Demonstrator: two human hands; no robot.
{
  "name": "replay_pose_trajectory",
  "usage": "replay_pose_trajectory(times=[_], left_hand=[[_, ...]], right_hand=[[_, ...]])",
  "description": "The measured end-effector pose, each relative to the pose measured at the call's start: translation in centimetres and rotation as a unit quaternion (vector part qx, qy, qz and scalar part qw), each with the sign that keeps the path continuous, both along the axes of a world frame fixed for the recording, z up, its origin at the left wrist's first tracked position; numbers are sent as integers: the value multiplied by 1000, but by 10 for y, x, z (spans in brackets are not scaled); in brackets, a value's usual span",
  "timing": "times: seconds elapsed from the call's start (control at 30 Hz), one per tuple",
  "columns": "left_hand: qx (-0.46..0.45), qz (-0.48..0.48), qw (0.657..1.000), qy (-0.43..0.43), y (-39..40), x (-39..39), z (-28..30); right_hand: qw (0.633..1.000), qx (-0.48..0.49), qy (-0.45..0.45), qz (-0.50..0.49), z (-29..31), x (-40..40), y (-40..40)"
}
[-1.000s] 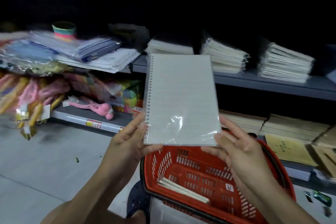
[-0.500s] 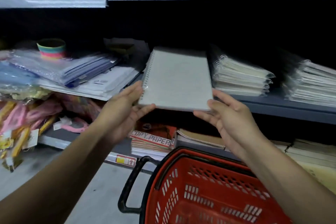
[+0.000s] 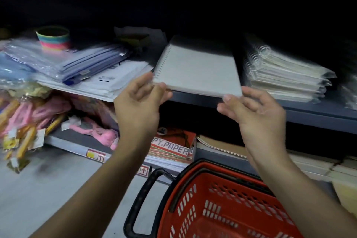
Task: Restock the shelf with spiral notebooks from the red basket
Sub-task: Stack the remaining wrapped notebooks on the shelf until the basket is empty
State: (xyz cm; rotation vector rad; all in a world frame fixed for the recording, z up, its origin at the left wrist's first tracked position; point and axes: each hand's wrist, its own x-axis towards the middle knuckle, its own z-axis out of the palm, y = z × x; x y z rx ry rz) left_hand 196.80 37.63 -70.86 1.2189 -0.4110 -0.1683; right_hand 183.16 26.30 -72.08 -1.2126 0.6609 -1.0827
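We are placing a spiral notebook [image 3: 199, 67] flat on the shelf [image 3: 318, 118], left of a wrapped stack [image 3: 286, 77]. Our left hand [image 3: 139, 106] pinches its spiral corner; our right hand [image 3: 251, 110] touches the near right corner, fingers loosely spread. Next, we judge: push it square, release, then reach down to the red basket [image 3: 222, 205].

A grey-covered spiral notebook [image 3: 197, 67] lies nearly flat on the grey shelf [image 3: 309, 116], its wire binding along the left edge and its near edge at the shelf's front lip. My left hand [image 3: 139, 102] pinches its near left corner; my right hand [image 3: 253, 110] touches its near right corner. Just right of it on the shelf sits a stack of wrapped spiral notebooks [image 3: 284, 75]. Below the shelf, in front of me, stands the red basket [image 3: 228, 205] with a black handle.
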Motion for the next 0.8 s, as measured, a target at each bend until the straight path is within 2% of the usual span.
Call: replay_pose_trajectory(times=[0.27, 0.47, 0.67, 0.8], left_hand=[[82, 9, 997, -11, -63, 54, 18], [101, 2, 995, -18, -86, 81, 16], [86, -3, 996, -24, -78, 69, 15], [104, -29, 993, -49, -53, 35, 16]], right_hand=[[997, 14, 21, -67, 10, 51, -40], [996, 14, 56, -72, 12, 72, -67], [997, 12, 68, -35, 16, 63, -66], [993, -34, 112, -21, 26, 30, -51]])
